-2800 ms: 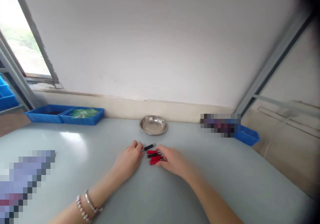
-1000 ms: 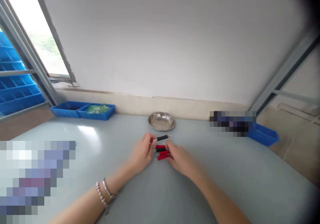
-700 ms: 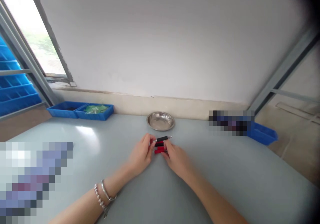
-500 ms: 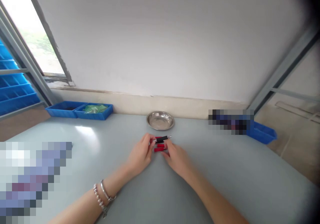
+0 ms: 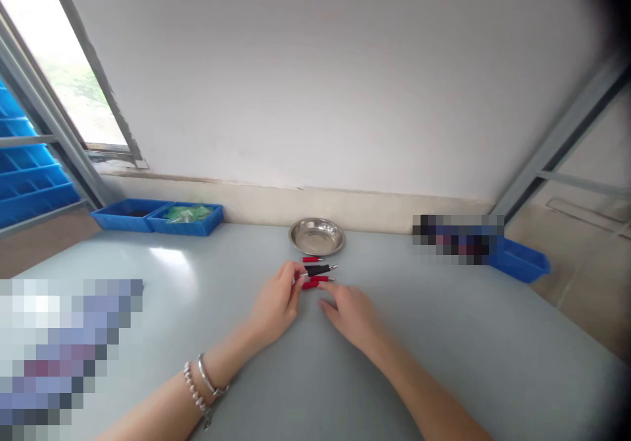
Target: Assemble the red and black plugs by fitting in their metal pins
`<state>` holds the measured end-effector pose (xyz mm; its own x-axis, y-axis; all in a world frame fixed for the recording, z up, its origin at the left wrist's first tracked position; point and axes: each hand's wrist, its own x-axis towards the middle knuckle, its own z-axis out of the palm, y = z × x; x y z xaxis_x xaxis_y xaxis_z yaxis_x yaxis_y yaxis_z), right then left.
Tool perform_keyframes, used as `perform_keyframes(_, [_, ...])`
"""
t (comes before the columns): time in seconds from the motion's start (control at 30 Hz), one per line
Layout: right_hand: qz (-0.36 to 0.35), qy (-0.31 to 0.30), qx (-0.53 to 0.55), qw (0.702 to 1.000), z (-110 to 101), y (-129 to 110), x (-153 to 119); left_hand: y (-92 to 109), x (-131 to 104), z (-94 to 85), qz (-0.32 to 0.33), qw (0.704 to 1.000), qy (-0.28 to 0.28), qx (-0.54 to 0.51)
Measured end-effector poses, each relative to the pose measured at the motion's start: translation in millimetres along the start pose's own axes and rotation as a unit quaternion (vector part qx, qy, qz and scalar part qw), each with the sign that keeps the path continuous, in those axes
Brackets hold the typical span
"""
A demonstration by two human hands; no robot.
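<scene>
My left hand (image 5: 280, 300), with bracelets on its wrist, is closed around the left end of a black pen (image 5: 318, 270) with a silver tip that points right. Just below that pen lie red pen pieces (image 5: 311, 284), partly hidden by my fingers. Another short red piece (image 5: 311, 259) rests above the black pen, near the metal dish. My right hand (image 5: 349, 309) is to the right, thumb and forefinger apart, its forefinger tip at the end of the lowest red piece.
A round steel dish (image 5: 317, 236) stands by the wall. Two blue trays (image 5: 186, 229) are at the back left, one with green plastic. Another blue tray (image 5: 517, 262) is at the right edge beside a blurred patch. Metal posts flank the grey table (image 5: 315, 388).
My right thumb and forefinger have parted and moved slightly off the red pieces. The red pieces now lie more spread out, one nearer the dish. My left hand has hardly moved.
</scene>
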<state>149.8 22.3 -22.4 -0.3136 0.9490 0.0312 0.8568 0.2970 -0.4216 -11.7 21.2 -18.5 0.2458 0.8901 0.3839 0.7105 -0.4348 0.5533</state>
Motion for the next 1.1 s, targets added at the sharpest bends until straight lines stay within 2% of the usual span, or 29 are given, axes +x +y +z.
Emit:
perform_keyframes(0.23, [0.032, 0.009, 0.034, 0.999, -5.0, 0.1, 2.7, -4.8, 1.6, 2.1, 0.009, 1.000, 0.009, 0.008])
perform_keyframes(0.37, [0.034, 0.009, 0.127, 0.991, -9.1, 4.6, 4.7, -7.3, 3.4, 3.7, -0.013, 0.999, -0.020, 0.026])
perform_keyframes(0.5, [0.046, -0.028, 0.232, 0.971, -15.1, 7.7, 4.2, -8.7, 3.1, 4.3, -0.014, 0.998, -0.064, 0.009])
perform_keyframes(0.63, [0.049, -0.037, 0.296, 0.953, -24.7, 9.4, 2.9, -7.7, 2.4, 2.7, -0.015, 0.998, -0.062, 0.007])
perform_keyframes(0.83, [0.021, 0.003, 0.317, 0.948, -25.3, 10.6, 5.9, -0.8, 1.8, 0.0, 0.019, 0.997, -0.076, -0.014])
perform_keyframes(1.1, [0.053, 0.002, 0.321, 0.946, -13.9, 12.6, 10.7, -3.1, -1.2, 6.8, 0.016, 0.992, -0.119, -0.028])
